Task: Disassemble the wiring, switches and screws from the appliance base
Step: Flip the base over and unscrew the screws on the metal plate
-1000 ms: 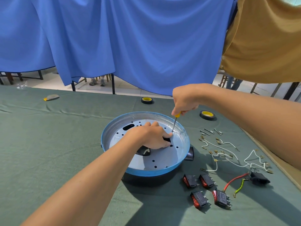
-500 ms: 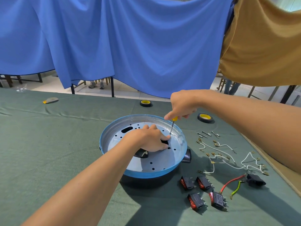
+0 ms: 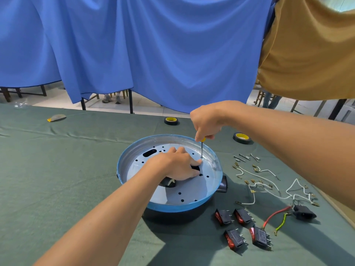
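Round appliance base point(image 3: 192, 194), blue-rimmed shallow pan of dull perforated sheet metal, stood at the middle of the green-clothed worktop point(image 3: 57, 179); the left hand point(image 3: 178, 166) lay flat inside it, fingers spread and gripping nothing. The right hand point(image 3: 206, 121) had its fingers closed round a yellow-handled screwdriver point(image 3: 201, 148), its thin steel shaft upright, tip on the pan floor. Right of the base lay four black-and-red switches point(image 3: 242, 227), loose white wiring point(image 3: 269, 187) and two rolls of black tape point(image 3: 241, 137).
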The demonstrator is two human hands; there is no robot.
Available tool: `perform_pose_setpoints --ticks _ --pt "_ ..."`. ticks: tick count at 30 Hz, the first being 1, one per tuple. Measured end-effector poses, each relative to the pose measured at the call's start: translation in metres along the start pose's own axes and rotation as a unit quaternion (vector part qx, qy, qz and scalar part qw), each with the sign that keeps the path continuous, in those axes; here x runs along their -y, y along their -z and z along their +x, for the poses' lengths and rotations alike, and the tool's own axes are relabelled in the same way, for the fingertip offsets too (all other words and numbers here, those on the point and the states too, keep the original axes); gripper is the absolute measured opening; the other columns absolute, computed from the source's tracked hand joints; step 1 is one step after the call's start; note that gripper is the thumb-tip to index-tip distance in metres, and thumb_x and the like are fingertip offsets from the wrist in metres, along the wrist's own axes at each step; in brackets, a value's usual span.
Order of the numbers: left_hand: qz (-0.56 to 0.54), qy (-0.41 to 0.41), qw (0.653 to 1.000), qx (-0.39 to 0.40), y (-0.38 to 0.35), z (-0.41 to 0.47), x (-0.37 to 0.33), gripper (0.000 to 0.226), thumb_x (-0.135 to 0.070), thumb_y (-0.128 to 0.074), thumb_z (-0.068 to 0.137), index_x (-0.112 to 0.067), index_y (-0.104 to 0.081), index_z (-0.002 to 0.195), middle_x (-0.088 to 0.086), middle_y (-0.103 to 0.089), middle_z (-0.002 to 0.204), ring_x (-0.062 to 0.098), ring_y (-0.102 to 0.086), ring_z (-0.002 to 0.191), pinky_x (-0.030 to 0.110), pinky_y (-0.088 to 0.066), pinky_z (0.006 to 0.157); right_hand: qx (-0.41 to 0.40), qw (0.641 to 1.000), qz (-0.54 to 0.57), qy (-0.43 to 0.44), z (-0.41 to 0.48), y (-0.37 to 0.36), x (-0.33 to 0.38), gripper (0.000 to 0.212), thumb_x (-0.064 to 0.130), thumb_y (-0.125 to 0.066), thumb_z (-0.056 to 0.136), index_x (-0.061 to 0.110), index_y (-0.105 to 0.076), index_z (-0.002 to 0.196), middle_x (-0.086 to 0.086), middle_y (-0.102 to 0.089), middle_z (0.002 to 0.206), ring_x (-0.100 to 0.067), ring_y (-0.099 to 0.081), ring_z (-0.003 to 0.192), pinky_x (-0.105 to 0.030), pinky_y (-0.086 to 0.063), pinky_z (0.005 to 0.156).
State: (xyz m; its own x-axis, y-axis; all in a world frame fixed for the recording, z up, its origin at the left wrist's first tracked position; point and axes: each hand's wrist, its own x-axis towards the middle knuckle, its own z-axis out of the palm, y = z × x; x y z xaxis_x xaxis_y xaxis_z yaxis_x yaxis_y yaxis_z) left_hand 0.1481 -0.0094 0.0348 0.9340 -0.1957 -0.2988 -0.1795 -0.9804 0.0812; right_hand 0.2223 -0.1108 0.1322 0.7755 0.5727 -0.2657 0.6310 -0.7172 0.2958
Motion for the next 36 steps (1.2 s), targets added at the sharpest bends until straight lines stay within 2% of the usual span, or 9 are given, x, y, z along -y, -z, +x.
perform_pose_setpoints --ticks 7,13,15,17,19,24,30,34,36 --pt "0.002 0.000 1.000 -0.002 0.000 0.000 0.000 0.052 -0.056 -0.028 0.100 -0.049 -0.017 0.150 0.006 -0.016 0.158 0.034 -0.014 0.143 0.054 -0.023 0.113 -0.010 0.997 -0.054 0.054 -0.012 0.000 -0.012 0.033 0.040 -0.061 0.090 0.015 -0.071 0.071 0.010 -0.063 0.051 -0.004 -0.054 0.056 -0.021 -0.036 0.047" --pt "0.001 -0.004 1.000 0.000 0.001 0.000 0.000 0.052 -0.054 -0.028 0.101 -0.048 -0.016 0.150 0.007 -0.017 0.157 0.035 -0.016 0.142 0.052 -0.023 0.112 -0.020 0.995 -0.054 0.085 -0.012 -0.002 -0.021 0.010 0.035 -0.071 0.085 0.028 -0.070 0.078 0.015 -0.060 0.065 -0.005 -0.052 0.065 -0.022 -0.038 0.053" --pt "0.000 -0.002 1.000 0.001 0.001 0.001 0.001 0.051 -0.055 -0.028 0.100 -0.048 -0.016 0.150 0.007 -0.017 0.157 0.035 -0.015 0.142 0.053 -0.023 0.112 -0.027 0.997 -0.030 0.063 -0.012 -0.005 -0.023 0.023 0.046 -0.070 0.083 0.023 -0.071 0.079 0.012 -0.063 0.066 -0.006 -0.055 0.067 -0.024 -0.039 0.053" --pt "0.000 -0.003 1.000 0.002 0.000 0.001 0.001 0.051 -0.055 -0.028 0.100 -0.049 -0.016 0.150 0.007 -0.017 0.157 0.034 -0.015 0.142 0.053 -0.023 0.112 -0.034 0.999 -0.017 0.020 -0.012 -0.007 -0.020 0.049 0.060 -0.057 0.086 0.018 -0.065 0.063 0.009 -0.056 0.055 -0.011 -0.051 0.059 -0.025 -0.034 0.050" --pt "0.000 -0.002 1.000 -0.001 -0.001 0.001 0.001 0.051 -0.055 -0.029 0.100 -0.049 -0.017 0.150 0.007 -0.019 0.156 0.034 -0.016 0.142 0.053 -0.023 0.112 -0.026 0.999 0.009 -0.024 -0.012 -0.006 -0.018 0.061 0.057 -0.042 0.095 0.016 -0.063 0.055 0.008 -0.057 0.054 -0.012 -0.049 0.057 -0.025 -0.032 0.050" --pt "-0.001 0.001 1.000 -0.003 -0.002 0.002 0.002 0.051 -0.055 -0.028 0.100 -0.051 -0.016 0.149 0.006 -0.019 0.156 0.033 -0.016 0.142 0.051 -0.024 0.110 -0.028 0.998 0.014 -0.053 -0.010 -0.005 -0.012 0.038 0.035 -0.058 0.091 0.017 -0.061 0.058 0.002 -0.053 0.058 -0.017 -0.044 0.055 -0.025 -0.033 0.048" --pt "0.003 0.001 1.000 -0.001 -0.001 0.002 0.001 0.051 -0.055 -0.027 0.100 -0.050 -0.015 0.149 0.006 -0.019 0.156 0.033 -0.016 0.142 0.051 -0.024 0.111 -0.063 0.995 0.065 -0.047 -0.013 -0.003 -0.016 0.030 0.041 -0.077 0.077 0.013 -0.072 0.087 -0.006 -0.069 0.087 -0.025 -0.063 0.089 -0.031 -0.050 0.067" --pt "0.006 -0.002 1.000 -0.001 -0.002 0.002 0.001 0.051 -0.055 -0.027 0.100 -0.050 -0.016 0.149 0.007 -0.019 0.156 0.033 -0.016 0.141 0.050 -0.023 0.110 -0.048 0.992 0.085 -0.075 -0.013 -0.005 -0.021 0.060 0.065 -0.056 0.084 0.007 -0.059 0.070 -0.007 -0.056 0.061 -0.024 -0.051 0.055 -0.025 -0.039 0.050" --pt "0.006 -0.002 1.000 -0.001 -0.002 0.003 0.002 0.051 -0.055 -0.027 0.100 -0.050 -0.016 0.150 0.007 -0.020 0.155 0.033 -0.017 0.141 0.050 -0.023 0.109 -0.055 0.992 0.086 -0.076 -0.011 -0.007 -0.023 0.053 0.055 -0.054 0.090 0.006 -0.059 0.071 -0.007 -0.056 0.061 -0.024 -0.052 0.055 -0.026 -0.040 0.052"
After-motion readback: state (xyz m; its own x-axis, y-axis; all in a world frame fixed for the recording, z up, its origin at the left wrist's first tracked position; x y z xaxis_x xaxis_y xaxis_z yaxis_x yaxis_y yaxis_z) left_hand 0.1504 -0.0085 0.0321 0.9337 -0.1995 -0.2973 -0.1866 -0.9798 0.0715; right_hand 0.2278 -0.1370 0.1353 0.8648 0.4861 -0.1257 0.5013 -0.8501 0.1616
